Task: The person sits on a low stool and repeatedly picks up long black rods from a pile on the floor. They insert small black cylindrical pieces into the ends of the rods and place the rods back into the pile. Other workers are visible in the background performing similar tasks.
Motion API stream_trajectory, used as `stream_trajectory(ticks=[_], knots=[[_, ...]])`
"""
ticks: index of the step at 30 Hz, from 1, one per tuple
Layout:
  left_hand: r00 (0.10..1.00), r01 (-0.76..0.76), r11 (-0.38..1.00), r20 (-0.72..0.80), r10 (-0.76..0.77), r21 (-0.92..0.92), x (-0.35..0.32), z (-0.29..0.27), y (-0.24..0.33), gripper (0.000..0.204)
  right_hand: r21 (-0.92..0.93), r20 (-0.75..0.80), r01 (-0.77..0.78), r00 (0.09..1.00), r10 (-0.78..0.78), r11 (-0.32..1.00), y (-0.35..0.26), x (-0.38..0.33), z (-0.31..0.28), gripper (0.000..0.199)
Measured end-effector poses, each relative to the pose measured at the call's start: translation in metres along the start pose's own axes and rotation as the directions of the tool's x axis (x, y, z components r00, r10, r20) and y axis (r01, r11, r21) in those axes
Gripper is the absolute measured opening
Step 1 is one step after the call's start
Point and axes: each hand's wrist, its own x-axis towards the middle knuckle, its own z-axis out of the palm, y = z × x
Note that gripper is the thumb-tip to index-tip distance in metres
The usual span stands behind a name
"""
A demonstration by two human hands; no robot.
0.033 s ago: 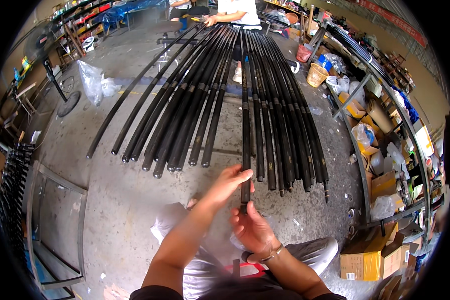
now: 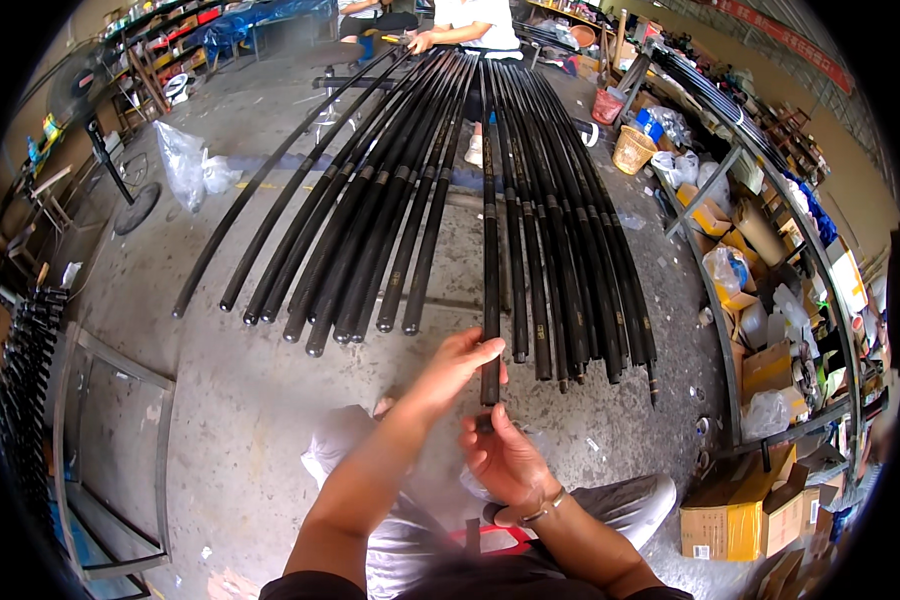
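Observation:
A long black fishing rod [image 2: 490,270] points away from me, its butt end toward my body. My left hand [image 2: 468,362] is wrapped round it just above the butt, thumb across the top. Right below that end, my right hand [image 2: 508,462] pinches a small dark end piece [image 2: 485,422] between thumb and fingers; whether it touches the rod I cannot tell. Several similar black rods fan out on the left [image 2: 375,240] and on the right [image 2: 560,260], butts toward me, raised off the floor on a support.
Across the rods, a co-worker's hand [image 2: 423,42] is at the far ends. To the right stands a metal rack [image 2: 715,265] over cardboard boxes [image 2: 735,510] and bags. On the left are a metal frame [image 2: 163,440], a fan stand [image 2: 110,170] and a plastic bag [image 2: 182,165].
The rod in my left hand has shifted very slightly to the left. Both hands keep nearly the same place.

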Motion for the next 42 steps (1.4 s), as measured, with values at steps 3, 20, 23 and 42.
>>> stream_trajectory(ticks=[3, 20, 23, 42], knots=[[1.0, -0.013, 1.0, -0.007, 0.013, 0.021, 0.002, 0.001, -0.002, 0.025, 0.003, -0.041, -0.038, 0.998, 0.038, 0.999, -0.003, -0.001, 0.01, 0.044], [0.938, -0.226, 0.779, -0.086, 0.336, 0.585, 0.003, 0.013, -0.022, 0.019, 0.297, -0.011, -0.076, 0.997, 0.083, 0.952, 0.002, 0.008, -0.021, 0.04], [0.93, -0.242, 0.777, -0.09, 0.357, 0.581, 0.002, 0.018, -0.017, 0.021, 0.296, 0.013, -0.071, 0.997, 0.071, 0.953, 0.0, 0.008, -0.022, 0.04], [0.957, -0.19, 0.976, -0.2, 0.208, 0.104, 0.042, 0.007, -0.014, 0.023, 0.051, -0.078, -0.047, 0.996, 0.051, 0.998, 0.006, 0.01, -0.056, 0.023]])
